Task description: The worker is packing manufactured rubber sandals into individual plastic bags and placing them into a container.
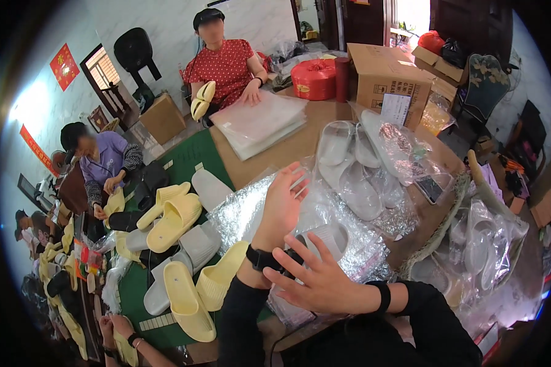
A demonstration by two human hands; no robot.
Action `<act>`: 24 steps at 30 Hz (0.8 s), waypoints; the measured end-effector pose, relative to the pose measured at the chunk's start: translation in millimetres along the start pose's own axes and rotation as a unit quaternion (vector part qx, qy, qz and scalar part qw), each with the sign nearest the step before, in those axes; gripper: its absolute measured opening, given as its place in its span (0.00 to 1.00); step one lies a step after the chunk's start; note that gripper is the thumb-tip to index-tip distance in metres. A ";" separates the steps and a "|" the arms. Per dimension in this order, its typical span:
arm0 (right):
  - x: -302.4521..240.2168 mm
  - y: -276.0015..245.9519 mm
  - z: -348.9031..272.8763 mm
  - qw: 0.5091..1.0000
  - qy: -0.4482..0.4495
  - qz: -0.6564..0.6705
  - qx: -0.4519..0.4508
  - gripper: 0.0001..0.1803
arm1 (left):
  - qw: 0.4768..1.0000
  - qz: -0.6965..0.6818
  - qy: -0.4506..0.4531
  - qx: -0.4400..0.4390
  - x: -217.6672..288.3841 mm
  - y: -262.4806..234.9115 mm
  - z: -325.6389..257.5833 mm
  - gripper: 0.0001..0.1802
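Note:
My left hand is raised over the table, its fingers stretched out, with a dark watch on the wrist. My right hand crosses in front of that wrist, fingers spread; I cannot tell whether it touches the watch. Neither hand holds anything. Beneath them lies a stack of clear plastic bags, with a grey slipper partly hidden by my right hand. Left of my arms are a yellow slipper pair and grey slippers. Bagged grey slippers lie beyond my hands.
A person in red sits across the table beside a stack of clear sheets. Another person handles slippers at left; other hands show lower left. A cardboard box and a sack of bagged slippers stand right.

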State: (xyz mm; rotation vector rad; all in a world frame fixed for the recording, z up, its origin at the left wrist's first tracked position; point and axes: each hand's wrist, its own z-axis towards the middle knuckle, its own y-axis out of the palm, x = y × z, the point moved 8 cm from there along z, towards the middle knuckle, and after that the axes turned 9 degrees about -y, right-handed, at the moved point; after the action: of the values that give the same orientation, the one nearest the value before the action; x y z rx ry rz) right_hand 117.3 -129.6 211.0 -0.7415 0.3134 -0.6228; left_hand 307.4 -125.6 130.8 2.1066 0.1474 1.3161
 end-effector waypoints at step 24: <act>122.2 -35.2 21.7 0.982 0.157 -0.011 -0.102 0.23 | 0.974 0.063 0.057 -0.211 -57.4 -4.2 -33.5 0.20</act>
State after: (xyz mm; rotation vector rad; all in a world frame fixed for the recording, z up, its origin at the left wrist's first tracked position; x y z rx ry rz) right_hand 208.0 -214.8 245.0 -0.8429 0.6686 -0.7363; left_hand 252.1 -130.5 94.2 1.7027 -0.2072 1.4011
